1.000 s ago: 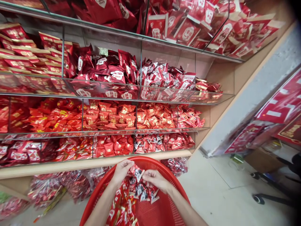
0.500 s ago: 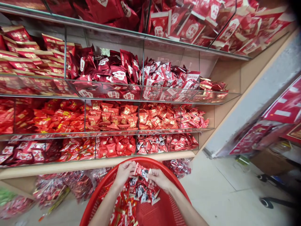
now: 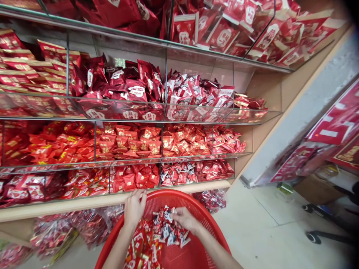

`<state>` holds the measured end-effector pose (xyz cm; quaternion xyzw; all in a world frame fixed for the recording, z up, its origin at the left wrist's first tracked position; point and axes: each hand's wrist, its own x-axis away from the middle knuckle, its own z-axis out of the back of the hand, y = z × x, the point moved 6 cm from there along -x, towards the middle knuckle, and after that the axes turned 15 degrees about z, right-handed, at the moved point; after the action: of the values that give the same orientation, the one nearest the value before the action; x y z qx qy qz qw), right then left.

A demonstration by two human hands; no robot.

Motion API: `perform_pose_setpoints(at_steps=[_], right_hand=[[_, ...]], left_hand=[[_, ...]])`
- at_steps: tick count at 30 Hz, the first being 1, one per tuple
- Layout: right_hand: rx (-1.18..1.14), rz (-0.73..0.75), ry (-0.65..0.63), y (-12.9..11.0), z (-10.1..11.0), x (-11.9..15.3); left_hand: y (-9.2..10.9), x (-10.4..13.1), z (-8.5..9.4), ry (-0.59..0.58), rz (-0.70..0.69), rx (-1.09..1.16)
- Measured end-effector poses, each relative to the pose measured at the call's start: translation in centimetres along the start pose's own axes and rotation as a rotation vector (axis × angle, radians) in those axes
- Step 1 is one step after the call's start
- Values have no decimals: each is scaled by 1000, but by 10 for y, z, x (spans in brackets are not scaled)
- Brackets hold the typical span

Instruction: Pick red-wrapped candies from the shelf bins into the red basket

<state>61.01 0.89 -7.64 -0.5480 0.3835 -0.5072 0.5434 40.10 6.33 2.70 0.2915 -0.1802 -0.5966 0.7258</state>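
A round red plastic basket [image 3: 221,233] holds small red packets with black-and-white pictures [image 3: 168,231] and, to their left, red and gold packets [image 3: 143,246]. My right hand [image 3: 185,219] is closed in a pinch on one of the pictured packets, over the pile. My left hand [image 3: 135,205] is at the basket's back left rim, near the lowest shelf's wooden edge. Its fingers point up towards the shelf and lie close together; whether anything is under them is hidden.
Glass-fronted shelves [image 3: 129,121] full of red packets rise ahead. Clear bags of packets [image 3: 94,224] lie beneath the bottom wooden ledge [image 3: 84,201]. At the right are a grey wall [image 3: 291,112], a cardboard box [image 3: 316,190] and a wheeled chair base [image 3: 325,224] on the tiled floor.
My left hand has left the packet both hands were at and moved up and left to the rim. My right hand has lowered slightly with a packet. The view has shifted slightly.
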Motion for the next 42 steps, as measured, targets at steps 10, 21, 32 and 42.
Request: perform_pose_setpoints(at_steps=[10,21,32,42], right_hand=[[283,247,361,-49,65,-10],[497,199,812,-123,154,-70],[446,296,913,-128,146,-63],[50,491,591,-88,78,14]], left_hand=[[-24,-10,-27,-309,146,-259],[-21,-11,-27,-321,126,-257],[-23,-10,-23,-310,116,-228],[-20,-9,-26,-323,134,-215]])
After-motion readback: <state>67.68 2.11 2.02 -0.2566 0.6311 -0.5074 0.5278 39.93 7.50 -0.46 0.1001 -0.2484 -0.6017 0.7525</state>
